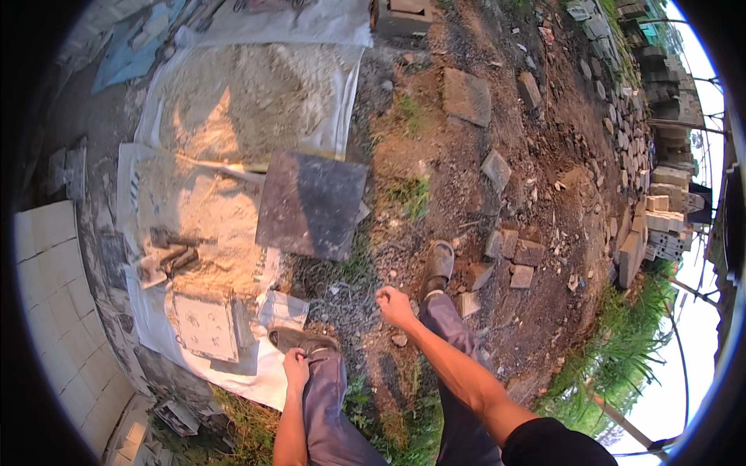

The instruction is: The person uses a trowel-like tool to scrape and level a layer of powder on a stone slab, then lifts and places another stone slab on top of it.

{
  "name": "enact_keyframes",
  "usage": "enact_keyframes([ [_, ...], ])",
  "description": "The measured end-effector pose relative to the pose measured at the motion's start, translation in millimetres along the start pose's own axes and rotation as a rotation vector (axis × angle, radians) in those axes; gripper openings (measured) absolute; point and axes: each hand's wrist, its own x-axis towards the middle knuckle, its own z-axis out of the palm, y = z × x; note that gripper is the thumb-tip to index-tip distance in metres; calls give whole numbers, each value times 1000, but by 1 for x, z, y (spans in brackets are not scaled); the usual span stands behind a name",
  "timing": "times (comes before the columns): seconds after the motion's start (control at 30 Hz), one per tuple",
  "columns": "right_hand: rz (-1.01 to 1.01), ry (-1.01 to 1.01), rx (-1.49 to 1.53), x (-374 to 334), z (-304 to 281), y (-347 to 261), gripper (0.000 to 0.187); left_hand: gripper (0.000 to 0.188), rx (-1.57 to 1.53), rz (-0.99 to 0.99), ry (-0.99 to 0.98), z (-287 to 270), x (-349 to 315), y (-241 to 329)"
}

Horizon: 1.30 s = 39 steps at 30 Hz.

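Note:
My left hand point(296, 369) hangs beside my left trouser leg, just below the left shoe point(301, 339). Its fingers look loosely curled, with nothing seen in them. Farther forward, my right hand point(395, 305) is held in a loose fist near my right shoe point(439, 260), and no object shows in it. Nearest the left hand is a white sheet point(260, 380) on the ground. On it stands a pale, flat-topped block point(206, 325). Ahead, a dark square board point(311, 206) lies beside a heap of sand-coloured powder point(214, 206).
A light stick point(221, 165) lies across the powder. Broken bricks point(528, 253) and a slab point(466, 97) are scattered over the soil on the right. Stacked blocks point(664, 210) stand at the far right. A pale block wall point(58, 303) runs along the left.

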Motion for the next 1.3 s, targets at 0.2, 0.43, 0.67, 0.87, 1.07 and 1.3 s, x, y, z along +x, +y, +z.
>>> enact_keyframes([
  [0.2, 333, 147, 444, -27, -190, 55, 15, 19, -587, -143, -299, 44, -3, 167],
  [0.43, 481, 172, 467, -17, -358, 79, 20, 26, -159, 45, -332, 106, 22, 452],
  [0.67, 398, 381, 318, 79, -463, 68, 43, 22, -86, 212, -387, 99, 125, 685],
  [0.87, 299, 344, 46, 179, -514, -65, 56, 28, 200, 165, -215, 55, 289, 737],
  [1.07, 215, 236, 150, 358, -547, -179, 55, 34, 408, 181, -58, 11, 479, 807],
  [1.3, 184, 62, 279, 521, -528, -304, 49, 36, 472, 316, 45, 14, 597, 897],
])
